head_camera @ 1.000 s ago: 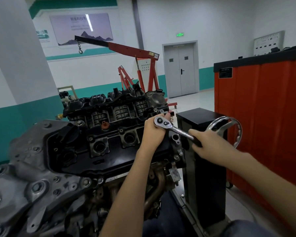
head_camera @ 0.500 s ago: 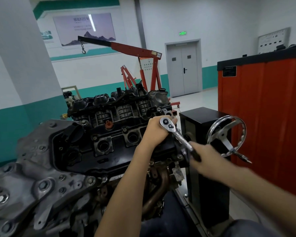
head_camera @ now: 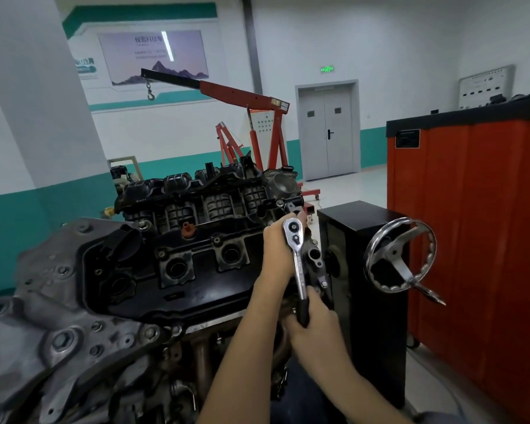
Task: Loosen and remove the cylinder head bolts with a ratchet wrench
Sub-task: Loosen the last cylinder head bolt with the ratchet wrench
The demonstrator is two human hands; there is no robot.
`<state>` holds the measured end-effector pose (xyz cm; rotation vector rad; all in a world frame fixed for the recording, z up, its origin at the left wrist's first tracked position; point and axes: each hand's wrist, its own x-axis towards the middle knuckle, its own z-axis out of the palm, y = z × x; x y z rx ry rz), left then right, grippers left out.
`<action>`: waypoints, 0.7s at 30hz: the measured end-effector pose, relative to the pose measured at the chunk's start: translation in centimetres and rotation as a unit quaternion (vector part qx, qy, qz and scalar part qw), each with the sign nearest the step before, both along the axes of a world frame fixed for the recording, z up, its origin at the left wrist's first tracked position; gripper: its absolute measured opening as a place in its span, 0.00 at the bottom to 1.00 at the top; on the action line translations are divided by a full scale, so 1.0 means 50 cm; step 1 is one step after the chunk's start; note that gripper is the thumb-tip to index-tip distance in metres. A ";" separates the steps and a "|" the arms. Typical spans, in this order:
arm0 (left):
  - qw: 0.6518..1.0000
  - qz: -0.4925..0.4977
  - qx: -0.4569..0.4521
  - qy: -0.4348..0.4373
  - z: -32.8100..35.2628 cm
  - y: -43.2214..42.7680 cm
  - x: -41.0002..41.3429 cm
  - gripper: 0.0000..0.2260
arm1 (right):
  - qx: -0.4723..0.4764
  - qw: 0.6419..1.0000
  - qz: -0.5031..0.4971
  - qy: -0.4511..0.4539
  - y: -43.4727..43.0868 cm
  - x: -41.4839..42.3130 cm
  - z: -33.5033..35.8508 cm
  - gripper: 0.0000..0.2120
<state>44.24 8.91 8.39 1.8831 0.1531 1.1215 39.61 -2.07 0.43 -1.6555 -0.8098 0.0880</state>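
Note:
A chrome ratchet wrench (head_camera: 297, 258) stands with its head at the right end of the black cylinder head cover (head_camera: 196, 270) of the engine. Its handle points down toward me. My left hand (head_camera: 277, 249) is wrapped around the part under the ratchet head and steadies it; the socket and bolt are hidden by this hand. My right hand (head_camera: 314, 322) grips the black handle end of the wrench.
A black engine-stand box (head_camera: 377, 301) with a chrome handwheel (head_camera: 401, 255) stands close on the right. Behind it is a red tool cabinet (head_camera: 471, 224). A red engine hoist (head_camera: 251, 117) stands beyond the engine. The grey timing cover (head_camera: 43, 332) fills the lower left.
My right hand has swung the wrench handle from pointing right toward the handwheel down and toward me. My left hand has stayed on the ratchet head.

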 end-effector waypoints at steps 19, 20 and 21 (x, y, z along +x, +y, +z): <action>0.999 -0.032 -0.023 0.006 -0.015 0.011 -0.017 0.23 | -0.165 0.965 -0.028 -0.203 -0.101 0.124 0.059 0.07; 0.999 -0.034 -0.030 -0.002 -0.016 0.006 -0.014 0.24 | -0.114 0.984 -0.016 -0.137 -0.082 0.085 0.034 0.05; 0.999 -0.034 -0.035 -0.011 -0.015 0.004 -0.013 0.25 | -0.075 0.994 -0.015 -0.084 -0.055 0.052 0.019 0.06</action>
